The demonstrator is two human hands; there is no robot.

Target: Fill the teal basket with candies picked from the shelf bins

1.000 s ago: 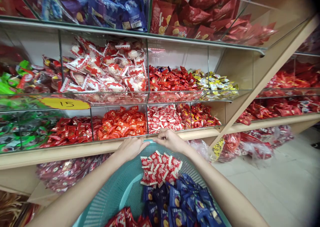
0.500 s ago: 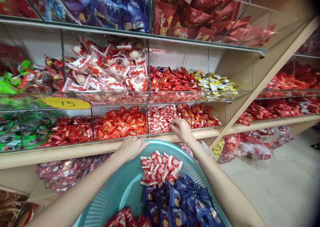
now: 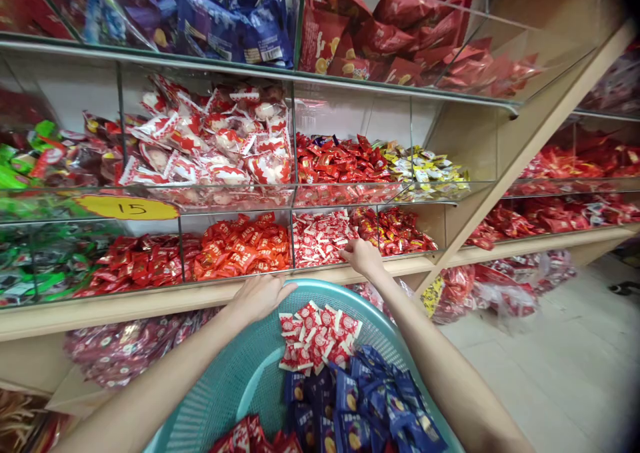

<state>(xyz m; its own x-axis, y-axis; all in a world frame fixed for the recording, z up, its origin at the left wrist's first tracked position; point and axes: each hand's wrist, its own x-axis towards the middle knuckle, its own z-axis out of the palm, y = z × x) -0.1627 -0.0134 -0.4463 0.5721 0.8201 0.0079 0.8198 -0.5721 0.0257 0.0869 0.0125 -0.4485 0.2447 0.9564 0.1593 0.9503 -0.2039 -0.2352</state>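
My left hand (image 3: 260, 296) grips the far rim of a teal plastic basket (image 3: 235, 380), fingers curled over the edge. Inside the basket lie a pile of red-and-white candy packets (image 3: 317, 336), several blue packets (image 3: 360, 400) and some red ones (image 3: 250, 436). My right hand (image 3: 363, 256) reaches over the wooden shelf lip into the glass bin of red-and-white candies (image 3: 320, 236). Its fingers are bent down onto the candies; whether they hold any is hidden.
Glass-fronted bins fill the shelves: red candies (image 3: 240, 250), green packets (image 3: 45, 253), larger red-white packs (image 3: 210, 140), yellow ones (image 3: 430, 166). A yellow "15" price tag (image 3: 127, 207) sticks to the glass. Bagged stock (image 3: 480, 286) lies under the shelf. Tiled floor (image 3: 560, 373) extends right.
My right hand left the basket rim and moved up and right into the red-and-white candy bin. My left hand has stayed on the rim.
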